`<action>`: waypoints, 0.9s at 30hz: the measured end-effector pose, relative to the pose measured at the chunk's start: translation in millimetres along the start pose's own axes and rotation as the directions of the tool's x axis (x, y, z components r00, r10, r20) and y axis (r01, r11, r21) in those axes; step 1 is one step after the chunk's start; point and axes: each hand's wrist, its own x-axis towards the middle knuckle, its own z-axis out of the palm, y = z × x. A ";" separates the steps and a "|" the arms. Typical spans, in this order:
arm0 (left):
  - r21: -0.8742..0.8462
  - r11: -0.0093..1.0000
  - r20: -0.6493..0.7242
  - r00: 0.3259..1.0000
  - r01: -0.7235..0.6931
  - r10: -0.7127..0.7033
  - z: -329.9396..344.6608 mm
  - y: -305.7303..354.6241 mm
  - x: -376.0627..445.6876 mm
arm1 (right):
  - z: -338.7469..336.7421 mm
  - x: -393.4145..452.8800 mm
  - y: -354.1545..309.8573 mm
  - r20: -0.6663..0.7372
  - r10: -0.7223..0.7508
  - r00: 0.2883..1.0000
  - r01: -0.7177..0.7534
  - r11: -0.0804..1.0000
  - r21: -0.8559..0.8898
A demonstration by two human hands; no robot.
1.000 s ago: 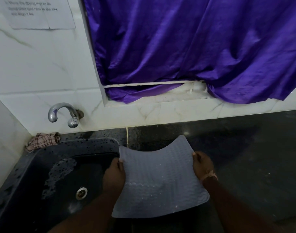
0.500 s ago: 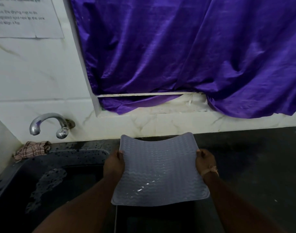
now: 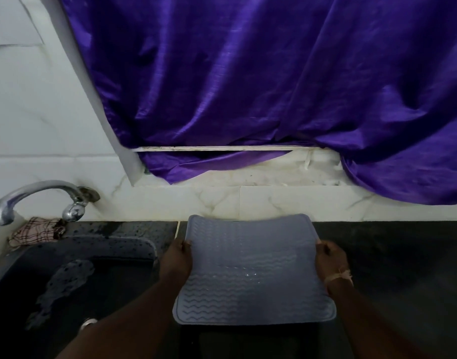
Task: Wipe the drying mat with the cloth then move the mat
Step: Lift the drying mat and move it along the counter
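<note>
The grey drying mat (image 3: 250,270), ribbed with wavy lines, hangs sagging in the air above the dark counter (image 3: 403,268), just right of the sink. My left hand (image 3: 177,260) grips its left edge with the thumb on top. Its right edge is gripped the same way by my right hand (image 3: 329,261), which wears a thread band at the wrist. A checked cloth (image 3: 37,231) lies crumpled at the sink's back left corner, below the tap.
The black sink (image 3: 134,244) with wet patches fills the lower left, with a chrome tap (image 3: 40,198) on the white tiled wall behind it. A purple curtain (image 3: 274,86) hangs over a ledge above the counter.
The mat and both hands have moved right and toward the wall, from over the sink's edge to above the counter. Both hands kept their hold on it.
</note>
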 end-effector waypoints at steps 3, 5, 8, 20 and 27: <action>0.029 1.000 -0.027 1.000 -0.005 0.006 7.4 3.7 6.5 | 2.7 18.0 5.9 0.005 0.004 1.000 -0.004 1.000 -0.018; 0.028 1.000 -0.044 0.999 -0.011 0.012 12.4 4.1 11.9 | 5.4 24.4 11.0 0.024 0.004 1.000 -0.003 1.000 -0.020; -0.002 1.000 -0.028 0.999 0.025 -0.025 22.2 -3.7 19.1 | 11.7 26.8 21.1 0.050 0.020 0.999 -0.017 0.999 -0.049; -0.027 0.966 0.123 0.960 0.257 -0.251 30.9 -20.7 61.9 | 8.6 60.2 12.4 0.137 0.330 0.934 -0.287 0.922 -0.261; -0.116 0.947 0.183 0.943 0.301 -0.277 37.8 -4.0 99.0 | 34.1 89.0 -10.7 0.181 0.258 0.949 -0.221 0.954 -0.203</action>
